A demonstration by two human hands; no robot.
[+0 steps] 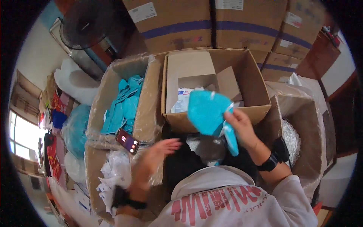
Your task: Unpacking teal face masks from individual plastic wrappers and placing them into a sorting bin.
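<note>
From where I stand, the phone (pixel 127 141) rests on the carton edge. Just right of it, the left hand (pixel 162 148) is raised, fingers extended and released. The teal mask (pixel 208 111) is in front of the open box (pixel 174 120), pinched at its right edge by the right hand (pixel 243 126), forearm angled inward.

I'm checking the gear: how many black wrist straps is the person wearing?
2: one black strap below the left hand, another strap below the right hand, which holds a teal mask. Others could be hidden.
</note>
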